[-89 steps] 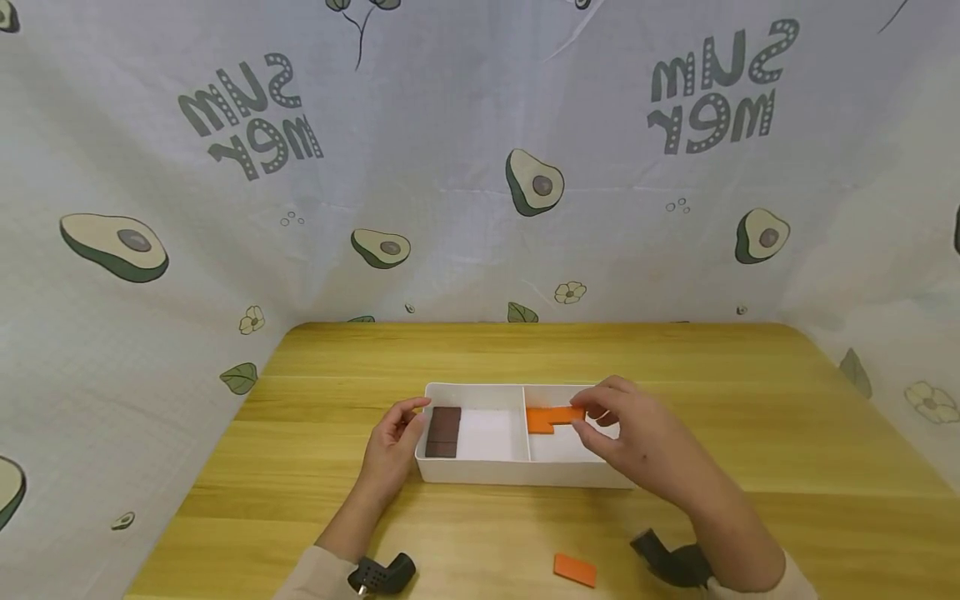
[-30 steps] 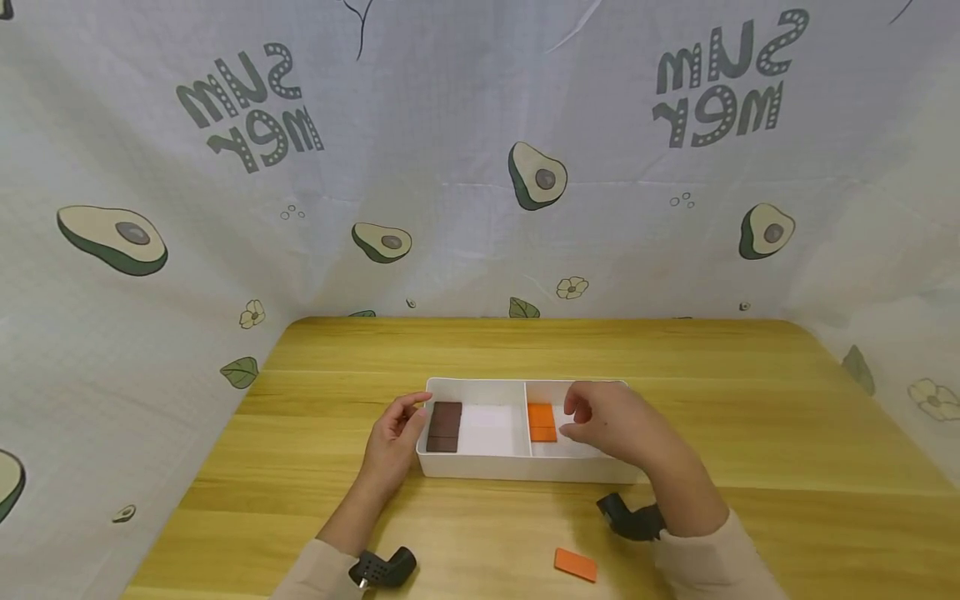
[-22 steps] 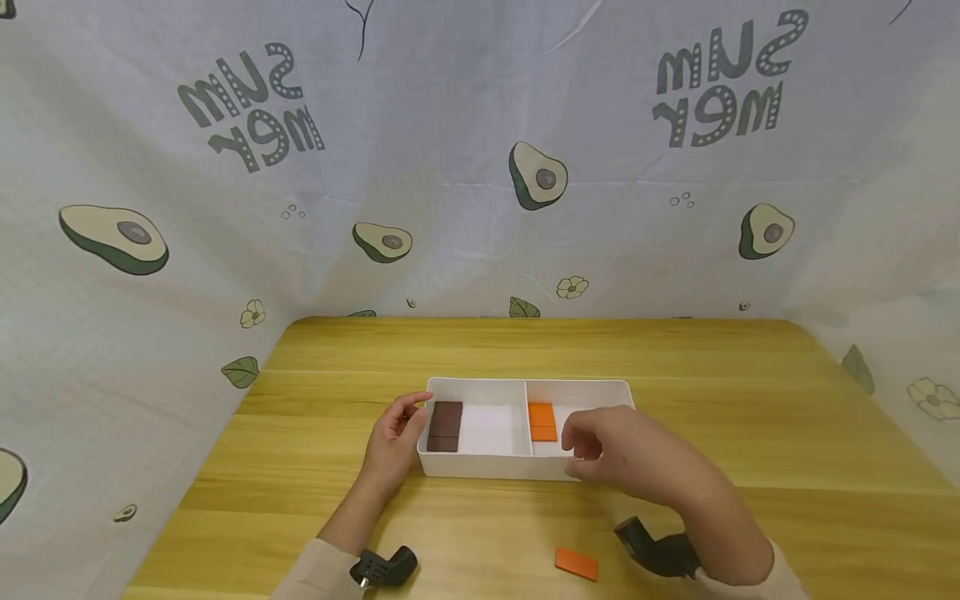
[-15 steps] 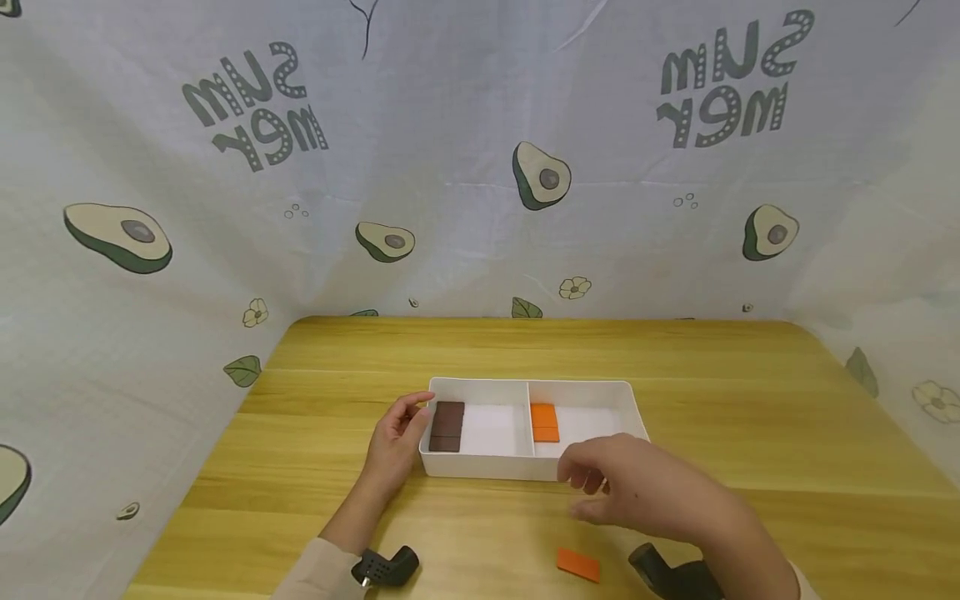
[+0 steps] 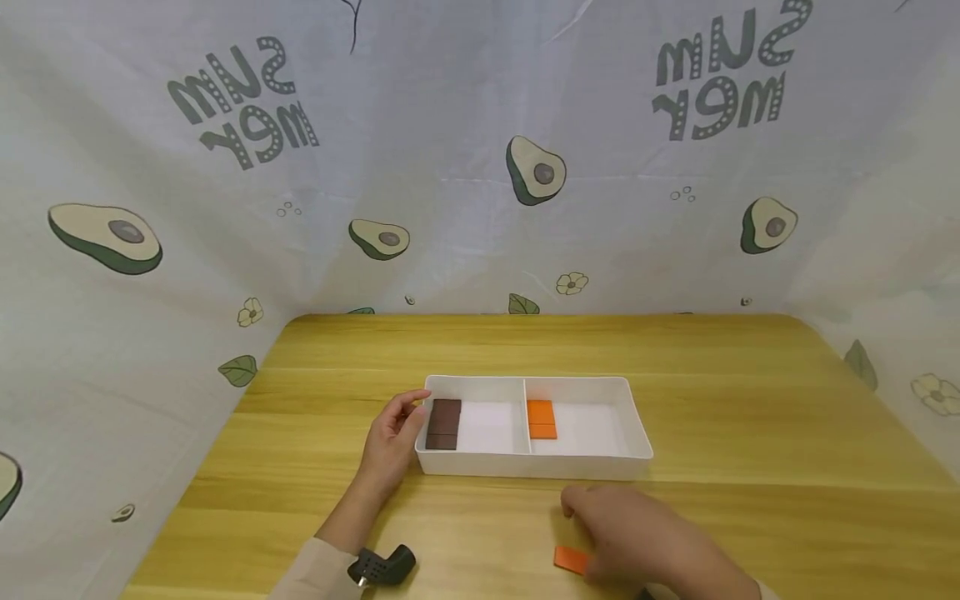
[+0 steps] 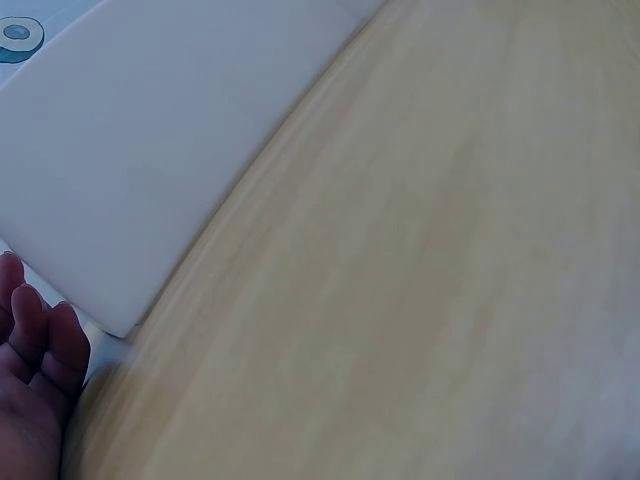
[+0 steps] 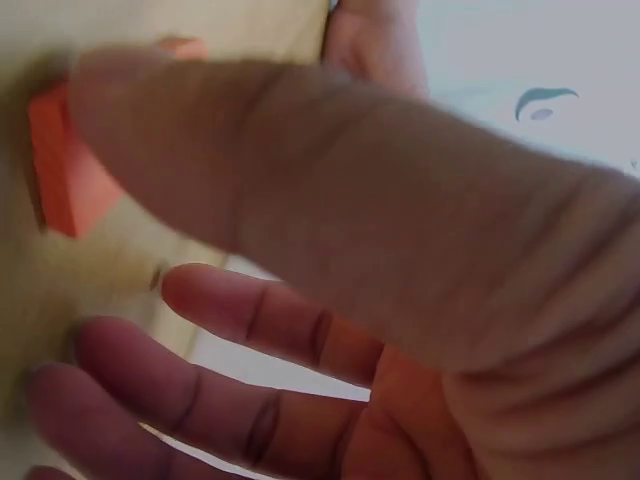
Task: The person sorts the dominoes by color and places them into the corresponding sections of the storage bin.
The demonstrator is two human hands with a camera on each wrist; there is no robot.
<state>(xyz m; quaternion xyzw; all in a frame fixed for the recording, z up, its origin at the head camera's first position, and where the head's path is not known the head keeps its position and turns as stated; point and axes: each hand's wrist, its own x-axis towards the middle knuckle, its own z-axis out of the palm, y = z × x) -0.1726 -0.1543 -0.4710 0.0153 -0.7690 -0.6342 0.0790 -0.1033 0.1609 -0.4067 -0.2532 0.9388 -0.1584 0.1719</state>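
A white two-compartment box [image 5: 532, 466] lies lengthwise on the table. Dark brown tiles [image 5: 444, 422] lie flat at the left end of its left compartment, and orange tiles [image 5: 542, 419] lie against the divider in the right one. My left hand [image 5: 388, 446] rests at the box's left end, fingertips at the rim. On the table in front, a loose orange tile [image 5: 570, 560] is partly covered by my right hand [image 5: 637, 532]. In the right wrist view, the thumb [image 7: 200, 140] overlaps this tile while the other fingers are spread apart, not wrapped around it.
The wooden table [image 5: 750, 400] extends around the box on all sides. Behind it and at both sides hangs a white cloth [image 5: 450, 125] with avocado prints. A black wrist-worn device [image 5: 382, 567] sits at the left wrist.
My right hand has left the box's right compartment and come down toward me to the loose orange tile. The orange piece it held earlier now lies inside. My left hand stays in place.
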